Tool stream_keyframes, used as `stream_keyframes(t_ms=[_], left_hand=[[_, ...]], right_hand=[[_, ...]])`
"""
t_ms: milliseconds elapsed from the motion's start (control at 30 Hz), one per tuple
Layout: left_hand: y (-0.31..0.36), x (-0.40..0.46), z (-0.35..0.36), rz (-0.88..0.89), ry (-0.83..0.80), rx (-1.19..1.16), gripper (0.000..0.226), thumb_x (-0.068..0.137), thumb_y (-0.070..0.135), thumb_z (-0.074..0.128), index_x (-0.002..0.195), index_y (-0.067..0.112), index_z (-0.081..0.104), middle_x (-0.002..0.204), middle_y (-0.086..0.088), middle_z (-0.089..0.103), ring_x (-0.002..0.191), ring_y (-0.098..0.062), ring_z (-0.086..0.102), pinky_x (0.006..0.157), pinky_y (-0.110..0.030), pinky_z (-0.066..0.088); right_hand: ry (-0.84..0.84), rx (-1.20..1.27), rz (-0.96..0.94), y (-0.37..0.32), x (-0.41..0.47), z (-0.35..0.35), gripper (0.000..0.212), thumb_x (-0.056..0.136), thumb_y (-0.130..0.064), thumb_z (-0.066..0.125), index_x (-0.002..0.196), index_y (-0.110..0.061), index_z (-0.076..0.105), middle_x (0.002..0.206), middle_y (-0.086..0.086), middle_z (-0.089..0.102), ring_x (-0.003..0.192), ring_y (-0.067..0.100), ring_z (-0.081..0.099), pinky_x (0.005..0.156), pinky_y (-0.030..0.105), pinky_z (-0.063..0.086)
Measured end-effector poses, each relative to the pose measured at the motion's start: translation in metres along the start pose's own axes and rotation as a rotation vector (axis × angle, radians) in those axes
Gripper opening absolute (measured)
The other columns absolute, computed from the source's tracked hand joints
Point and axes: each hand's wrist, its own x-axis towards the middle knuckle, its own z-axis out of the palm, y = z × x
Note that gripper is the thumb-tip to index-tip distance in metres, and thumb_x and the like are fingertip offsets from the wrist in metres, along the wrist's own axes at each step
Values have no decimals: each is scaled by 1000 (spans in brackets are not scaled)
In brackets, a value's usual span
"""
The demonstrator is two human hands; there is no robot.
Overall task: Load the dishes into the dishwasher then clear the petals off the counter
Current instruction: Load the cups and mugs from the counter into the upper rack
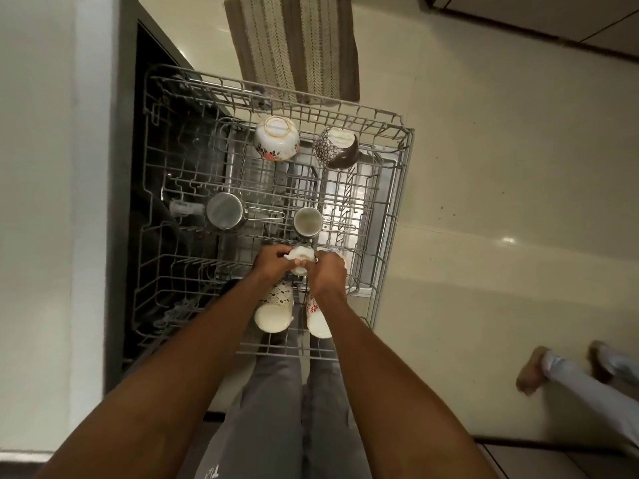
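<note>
The dishwasher's grey wire upper rack (397, 216) is pulled out below me. Both my hands meet over its near middle on a small white cup (301, 258): my left hand (271, 262) grips its left side and my right hand (328, 275) grips its right side. Just below my hands lie two patterned mugs, one with a dark lattice print (274, 310) and one with red flowers (317, 321). Farther in stand a steel pot with a wire handle (224, 211) and a steel cup (307, 221). At the far end sit a floral bowl (276, 138) and a dark patterned bowl (336, 147), both upside down.
The dishwasher's black opening (152, 167) lies to the left under the pale counter (38, 202). A striped mat (294, 46) lies on the tiled floor beyond the rack. Another person's feet (532, 369) stand at the lower right. My own legs are beneath the rack's near edge.
</note>
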Motion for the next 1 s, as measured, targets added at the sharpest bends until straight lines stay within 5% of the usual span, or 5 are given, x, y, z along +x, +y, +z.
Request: stream_keyframes(t_ms=[300, 500, 633, 800, 1000], left_hand=[[15, -14, 8, -26, 73, 29, 59, 83, -1, 77, 138, 6, 57, 127, -15, 67, 111, -29, 66, 97, -45, 55], [36, -68, 0, -11, 211, 103, 52, 92, 5, 65, 142, 11, 54, 132, -10, 63, 107, -25, 61, 78, -29, 46], [38, -108, -13, 11, 295, 138, 28, 93, 4, 61, 120, 5, 66, 113, -16, 69, 77, -16, 55, 54, -25, 42], [27, -159, -22, 50, 372, 145, 13, 91, 4, 61, 98, 2, 73, 97, -12, 70, 84, -22, 58, 69, -26, 41], [2, -223, -27, 153, 396, 104, 16, 93, 7, 62, 100, 3, 76, 104, -11, 73, 94, -21, 63, 79, -27, 46]], right_hand=[[71, -72, -17, -4, -6, -6, 23, 91, -3, 70, 113, -9, 73, 104, 12, 74, 94, 29, 71, 80, 46, 62], [85, 13, -86, -16, -29, -30, 29, 93, 4, 61, 117, -6, 74, 111, 13, 74, 102, 28, 70, 88, 37, 60], [87, 100, -172, -20, -53, -48, 27, 93, -1, 61, 114, -9, 76, 108, 10, 75, 97, 26, 71, 85, 35, 60], [42, 100, -306, -5, -86, -58, 26, 89, -6, 63, 108, -14, 78, 97, 7, 78, 86, 24, 73, 81, 43, 63], [-1, 12, -428, 31, -122, -59, 17, 84, -20, 66, 95, -19, 78, 83, 6, 77, 78, 28, 74, 76, 48, 63]])
